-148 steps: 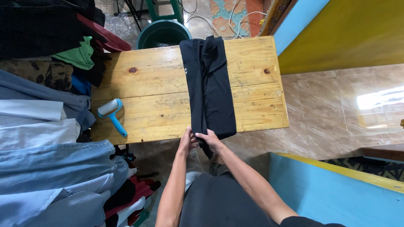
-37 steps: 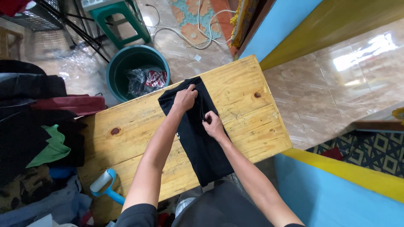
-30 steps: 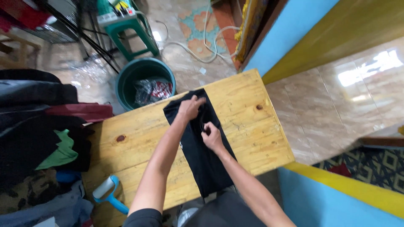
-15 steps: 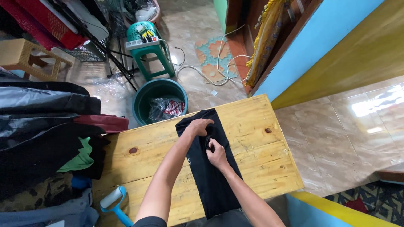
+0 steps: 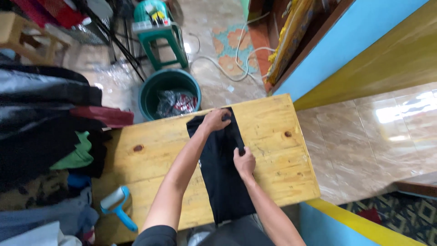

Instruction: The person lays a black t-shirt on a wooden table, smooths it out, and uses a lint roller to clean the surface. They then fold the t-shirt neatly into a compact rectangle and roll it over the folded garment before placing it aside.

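Note:
A black garment (image 5: 221, 175), folded into a long narrow strip, lies lengthwise across a wooden table (image 5: 273, 150). My left hand (image 5: 215, 119) presses down on the strip's far end near the table's back edge. My right hand (image 5: 244, 161) pinches the strip's right edge at about its middle. The near end of the strip hangs toward my body.
Stacks of folded clothes (image 5: 41, 136) fill the left side. A blue lint roller (image 5: 117, 207) lies on the table's near left corner. Beyond the table stand a green bucket (image 5: 168, 93) with bags inside and a green stool (image 5: 159, 32). A blue and yellow wall (image 5: 364, 45) runs along the right.
Both hands have moved from the near end of the garment up to its far half. The camera has tilted and shifted, bringing the bucket and stool into view.

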